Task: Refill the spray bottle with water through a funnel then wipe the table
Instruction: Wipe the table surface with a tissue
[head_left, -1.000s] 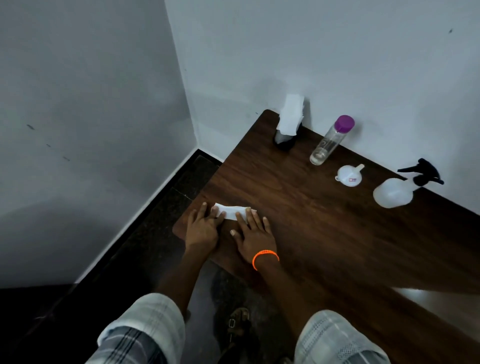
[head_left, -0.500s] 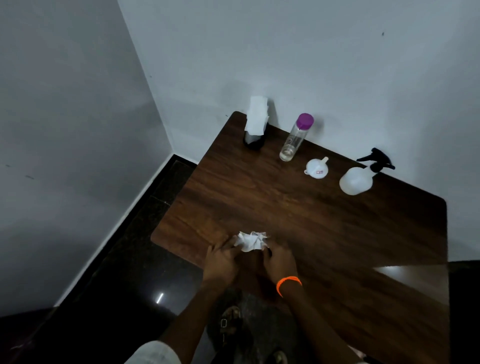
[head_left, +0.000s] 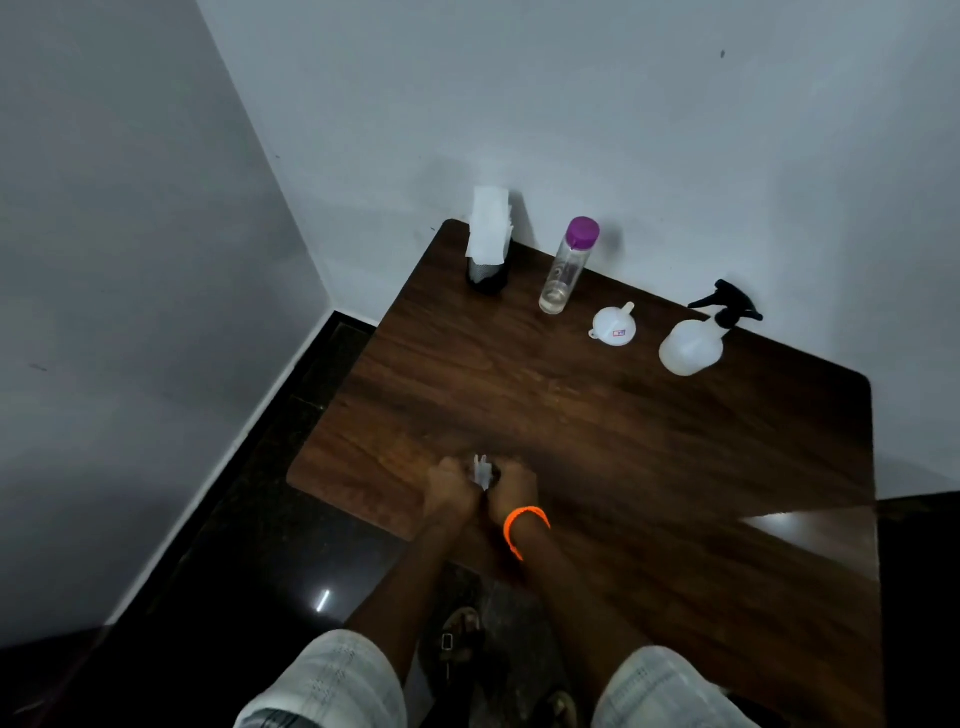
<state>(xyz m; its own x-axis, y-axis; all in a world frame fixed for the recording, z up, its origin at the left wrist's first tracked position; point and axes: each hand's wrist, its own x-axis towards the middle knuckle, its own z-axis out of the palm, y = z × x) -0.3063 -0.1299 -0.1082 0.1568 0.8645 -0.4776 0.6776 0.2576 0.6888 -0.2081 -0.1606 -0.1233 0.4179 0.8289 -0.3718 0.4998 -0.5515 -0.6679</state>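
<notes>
Both hands, left hand (head_left: 451, 491) and right hand (head_left: 514, 491), curled tight round crumpled tissue (head_left: 483, 472) at lower-centre frame, table (head_left: 623, 441) near edge; tissue light, soft, tear-prone; best gripped as wad

Both hands (head_left: 482, 491) around crumpled tissue (head_left: 483, 472)

The spray bottle (head_left: 692, 346), a translucent white body with a black trigger head, stands upright near the back edge of the dark wood worktop (head_left: 597, 415). Just to its left the small white funnel (head_left: 614, 325) lies tipped, spout pointing up and back. Further left stands a clear water bottle (head_left: 567, 267) with a purple cap, nearly empty. A crumpled white tissue (head_left: 483, 472) sits at the worktop's front edge, squeezed between two hands.
</notes>
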